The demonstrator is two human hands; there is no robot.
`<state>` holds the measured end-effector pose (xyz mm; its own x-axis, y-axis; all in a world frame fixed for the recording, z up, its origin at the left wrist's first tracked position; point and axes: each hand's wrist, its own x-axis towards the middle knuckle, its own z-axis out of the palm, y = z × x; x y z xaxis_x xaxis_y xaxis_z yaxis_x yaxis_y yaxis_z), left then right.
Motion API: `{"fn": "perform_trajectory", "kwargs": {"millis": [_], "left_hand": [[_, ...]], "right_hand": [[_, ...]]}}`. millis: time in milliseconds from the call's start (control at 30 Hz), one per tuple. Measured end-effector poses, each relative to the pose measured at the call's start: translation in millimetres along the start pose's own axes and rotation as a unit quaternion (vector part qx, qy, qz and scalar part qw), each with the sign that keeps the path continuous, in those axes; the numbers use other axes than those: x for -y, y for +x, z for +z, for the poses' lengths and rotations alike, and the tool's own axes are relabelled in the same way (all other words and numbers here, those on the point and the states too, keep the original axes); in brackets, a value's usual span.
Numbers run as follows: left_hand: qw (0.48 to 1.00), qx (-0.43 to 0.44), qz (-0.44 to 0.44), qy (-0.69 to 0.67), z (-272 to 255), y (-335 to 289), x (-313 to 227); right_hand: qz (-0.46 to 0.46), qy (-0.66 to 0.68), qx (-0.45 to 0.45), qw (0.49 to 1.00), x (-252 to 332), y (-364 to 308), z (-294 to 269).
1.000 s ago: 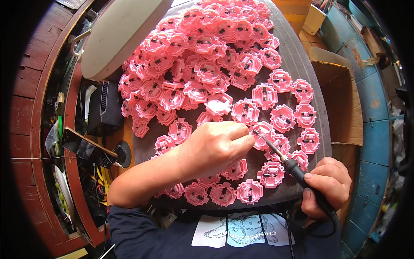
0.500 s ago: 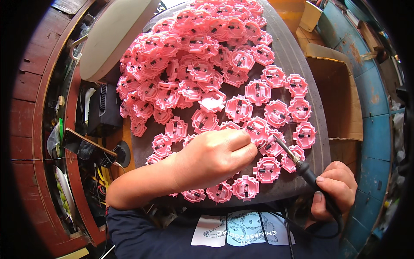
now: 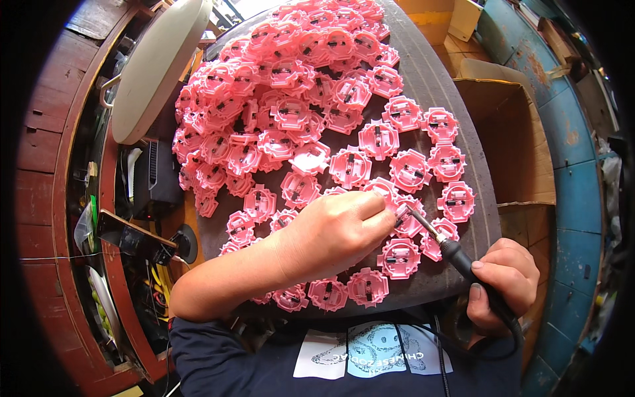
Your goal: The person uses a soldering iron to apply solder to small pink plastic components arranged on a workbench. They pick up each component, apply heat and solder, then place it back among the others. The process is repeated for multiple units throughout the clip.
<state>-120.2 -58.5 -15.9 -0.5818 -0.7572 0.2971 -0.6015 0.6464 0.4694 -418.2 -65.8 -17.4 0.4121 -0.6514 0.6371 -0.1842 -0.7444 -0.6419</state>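
Soldering iron (image 3: 458,257) sits clamped in my right hand (image 3: 508,278), lower right; its tip meets a pink plastic housing (image 3: 410,229). My central left hand (image 3: 344,228)'s grip I cannot tell.

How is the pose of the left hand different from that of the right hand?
The left hand is over the pink parts; the right hand is to the right of them. The right hand grips the soldering iron; whether the left hand holds anything is hidden. The left hand's fingertips are hidden; the right hand's thumb tip shows. Both hands are bare.
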Motion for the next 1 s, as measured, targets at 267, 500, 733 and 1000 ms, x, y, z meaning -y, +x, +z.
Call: {"fn": "perform_trajectory", "kwargs": {"millis": [267, 500, 733, 1000], "left_hand": [[1.000, 0.005, -0.011, 0.002, -2, 1, 0], [0.999, 0.019, 0.002, 0.026, -9, -3, -6], [0.999, 0.013, -0.006, 0.034, -17, -13, -20], [0.998, -0.015, 0.009, 0.052, -1, -11, -7]], "right_hand": [[-0.036, 0.006, -0.003, 0.999, -6, 6, 2], [-0.007, 0.002, -0.022, 1.000, -1, 1, 0], [-0.031, 0.002, -0.002, 1.000, -1, 1, -2], [-0.041, 0.029, 0.046, 0.998, 0, 10, -3]]}}
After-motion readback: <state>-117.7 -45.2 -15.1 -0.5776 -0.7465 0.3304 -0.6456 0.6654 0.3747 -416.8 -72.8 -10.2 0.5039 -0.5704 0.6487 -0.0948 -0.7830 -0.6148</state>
